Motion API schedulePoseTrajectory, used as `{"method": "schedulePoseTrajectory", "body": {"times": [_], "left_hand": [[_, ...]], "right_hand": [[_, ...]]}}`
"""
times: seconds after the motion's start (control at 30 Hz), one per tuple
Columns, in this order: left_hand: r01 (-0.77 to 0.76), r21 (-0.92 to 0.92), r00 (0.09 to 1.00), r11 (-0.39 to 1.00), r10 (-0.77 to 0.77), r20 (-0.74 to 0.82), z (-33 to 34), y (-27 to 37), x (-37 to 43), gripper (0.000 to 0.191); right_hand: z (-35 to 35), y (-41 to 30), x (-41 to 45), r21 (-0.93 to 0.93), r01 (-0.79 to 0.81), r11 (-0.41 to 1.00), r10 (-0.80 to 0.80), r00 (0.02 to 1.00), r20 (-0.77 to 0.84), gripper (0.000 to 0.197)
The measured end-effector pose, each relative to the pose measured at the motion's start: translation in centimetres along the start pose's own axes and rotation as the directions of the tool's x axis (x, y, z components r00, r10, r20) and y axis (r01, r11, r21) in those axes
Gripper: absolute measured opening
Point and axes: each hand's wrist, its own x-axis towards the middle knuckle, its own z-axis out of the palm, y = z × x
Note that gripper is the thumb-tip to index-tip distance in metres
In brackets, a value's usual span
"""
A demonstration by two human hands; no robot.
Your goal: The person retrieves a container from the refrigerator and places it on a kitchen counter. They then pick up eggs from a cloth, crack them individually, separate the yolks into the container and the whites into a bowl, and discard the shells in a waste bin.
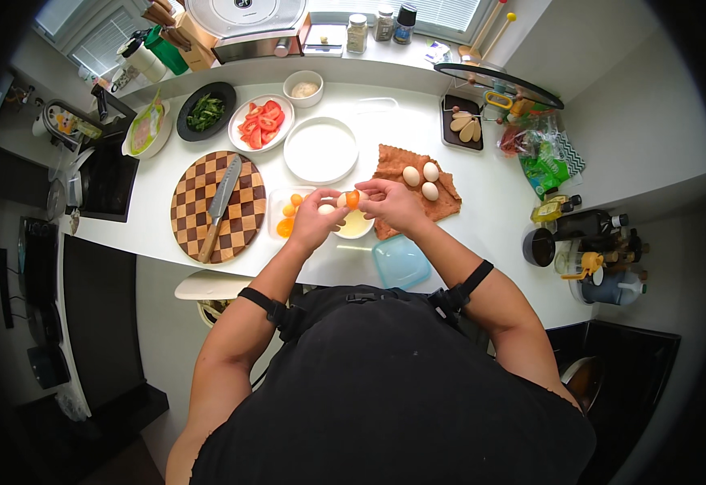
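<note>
My left hand (pixel 317 221) and my right hand (pixel 394 205) meet above a small white bowl (pixel 356 229) that holds pale egg white. Each hand grips a piece of a cracked eggshell, and an orange egg yolk (pixel 352 199) shows between them. Left of the bowl, partly behind my left hand, a clear plastic container (pixel 274 209) holds several yolks. On the right, whole eggs (pixel 430 171) lie on a reddish-brown cloth (pixel 447 203). A light blue plastic lid (pixel 401 262) rests at the counter's front edge, below the cloth.
A checkered round cutting board (pixel 192 212) with a kitchen knife (pixel 225 191) lies at left. Behind stand an empty white plate (pixel 321 150), sliced tomatoes (pixel 262 125), chopped greens (pixel 205 113) on a dark plate and a small white bowl (pixel 303 88). Bottles (pixel 589 227) stand at right.
</note>
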Motion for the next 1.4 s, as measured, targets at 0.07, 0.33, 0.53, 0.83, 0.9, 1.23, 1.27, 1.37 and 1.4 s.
{"method": "schedulePoseTrajectory", "body": {"times": [0.07,0.33,0.53,0.83,0.9,1.23,1.27,1.37,1.4], "left_hand": [[0.003,-0.032,1.0,0.999,-0.003,-0.001,-0.2,-0.2,0.1,0.039],[0.175,-0.277,0.979,0.945,-0.138,0.148,-1.1,-0.1,-0.5,0.039],[0.218,-0.396,0.97,0.892,-0.153,0.189,-2.1,-0.1,-0.7,0.038],[0.166,-0.355,0.978,0.92,-0.109,0.176,-2.8,1.1,-0.7,0.038],[0.159,-0.314,0.978,0.936,-0.106,0.178,-2.9,1.6,-0.7,0.036],[0.127,-0.078,0.984,0.989,-0.116,0.136,-2.4,3.2,-0.7,0.035],[0.128,-0.075,0.984,0.989,-0.117,0.136,-2.5,3.1,-0.6,0.035],[0.121,-0.076,0.983,0.99,-0.109,0.148,-2.3,3.1,-0.4,0.035],[0.123,-0.092,0.984,0.988,-0.109,0.144,-2.3,3.2,-0.4,0.035]], "right_hand": [[0.1,0.0,-0.1,-0.03,0.037,0.999,-0.037,0.999,0.001,0.04],[-0.3,-0.1,-0.4,0.11,-0.011,0.994,0.01,1.0,0.003,0.042],[-0.6,-0.4,-0.8,0.365,-0.116,0.924,0.111,0.993,0.035,0.044],[-0.2,1.1,0.2,-0.022,-0.108,0.994,0.107,0.994,-0.029,0.042],[-0.2,1.5,0.3,-0.124,-0.093,0.988,0.091,0.996,-0.024,0.041],[0.2,1.3,0.4,-0.209,0.071,0.975,-0.078,0.997,-0.027,0.036],[0.3,1.0,0.3,-0.235,0.063,0.97,-0.07,0.997,-0.021,0.036],[0.1,1.9,0.6,-0.274,0.222,0.936,-0.236,0.971,-0.021,0.036],[0.1,1.4,0.4,-0.272,0.222,0.936,-0.236,0.972,-0.02,0.036]]}}
